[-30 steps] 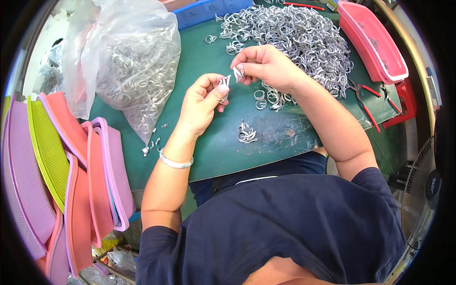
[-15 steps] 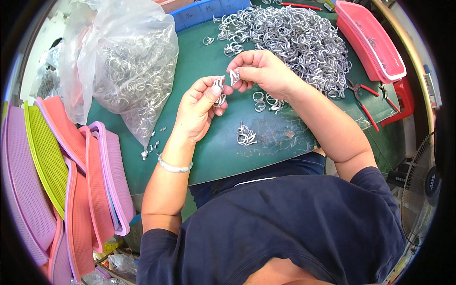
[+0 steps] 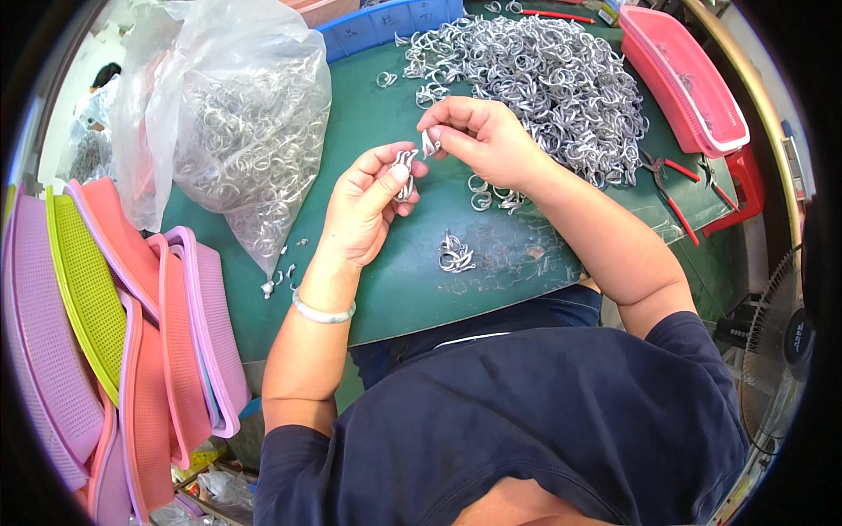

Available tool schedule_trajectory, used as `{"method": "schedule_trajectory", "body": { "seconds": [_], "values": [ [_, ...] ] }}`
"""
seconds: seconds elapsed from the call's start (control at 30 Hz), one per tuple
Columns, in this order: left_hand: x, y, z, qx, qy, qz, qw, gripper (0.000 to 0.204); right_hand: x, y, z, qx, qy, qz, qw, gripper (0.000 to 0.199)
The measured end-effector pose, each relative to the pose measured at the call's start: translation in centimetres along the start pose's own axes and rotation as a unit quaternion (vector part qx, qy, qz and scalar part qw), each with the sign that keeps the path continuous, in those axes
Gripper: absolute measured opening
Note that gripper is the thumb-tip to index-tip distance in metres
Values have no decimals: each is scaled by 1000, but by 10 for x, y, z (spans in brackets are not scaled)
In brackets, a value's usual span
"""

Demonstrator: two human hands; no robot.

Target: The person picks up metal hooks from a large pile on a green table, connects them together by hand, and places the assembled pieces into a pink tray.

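Several silvery metal rings (image 3: pixel 404 173) are stacked in my left hand (image 3: pixel 368 197), its thumb pressed over them. Close beside them, my right hand (image 3: pixel 487 140) pinches a single silvery ring (image 3: pixel 430 143) between thumb and fingertips. Beyond the right hand rises a large heap of grey metal rings (image 3: pixel 553 83). A few loose rings (image 3: pixel 481 195) lie under the right wrist, and a small cluster of rings (image 3: pixel 455 252) sits nearer the table's front edge. How many rings the left fingers hold is partly hidden.
A clear plastic bag (image 3: pixel 254 131) full of rings stands at left, small metal bits (image 3: pixel 267 287) by its corner. Stacked colored baskets (image 3: pixel 83 289) fill the left side. At right are a pink basket (image 3: pixel 702 105), red-handled pliers (image 3: pixel 671 188) and a fan (image 3: pixel 767 333). A blue bin (image 3: pixel 386 24) stands behind.
My right hand has shifted slightly, turning the single ring beside the stack. My left hand stays nearly in place with its rings. Dark hair has come into view at the far upper left.
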State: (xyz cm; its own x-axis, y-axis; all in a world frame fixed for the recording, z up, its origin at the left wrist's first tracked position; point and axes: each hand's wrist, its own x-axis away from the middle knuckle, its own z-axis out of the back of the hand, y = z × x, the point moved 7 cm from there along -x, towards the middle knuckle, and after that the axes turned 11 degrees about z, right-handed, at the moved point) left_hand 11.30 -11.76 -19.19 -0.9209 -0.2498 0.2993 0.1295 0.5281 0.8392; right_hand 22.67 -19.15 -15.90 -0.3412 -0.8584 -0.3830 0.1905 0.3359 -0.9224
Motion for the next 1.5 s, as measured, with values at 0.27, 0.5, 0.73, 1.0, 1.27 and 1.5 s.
{"method": "schedule_trajectory", "body": {
  "seconds": [0.27,0.5,0.73,1.0,1.27,1.5],
  "values": [
    [0,1,2,6,-3,-1,1000,27,1,-1,1,18,9,11,1000,13],
    [1,3,1,12,9,-6,1000,28,0,-3,0,24,6,21,999,13],
    [1,2,2,11,14,-12,1000,29,0,-1,0,5,9,15,1000,13],
    [0,3,0,-41,18,-42,998,24,4,13,-1,-274,42,-140,951,16],
    [-1,2,1,66,-30,-19,997,18,6,11,-9,-258,-25,-123,958,29],
    [-2,-7,1,117,-47,51,991,26,7,-1,-17,-98,-78,-97,987,35]
  ]
}}
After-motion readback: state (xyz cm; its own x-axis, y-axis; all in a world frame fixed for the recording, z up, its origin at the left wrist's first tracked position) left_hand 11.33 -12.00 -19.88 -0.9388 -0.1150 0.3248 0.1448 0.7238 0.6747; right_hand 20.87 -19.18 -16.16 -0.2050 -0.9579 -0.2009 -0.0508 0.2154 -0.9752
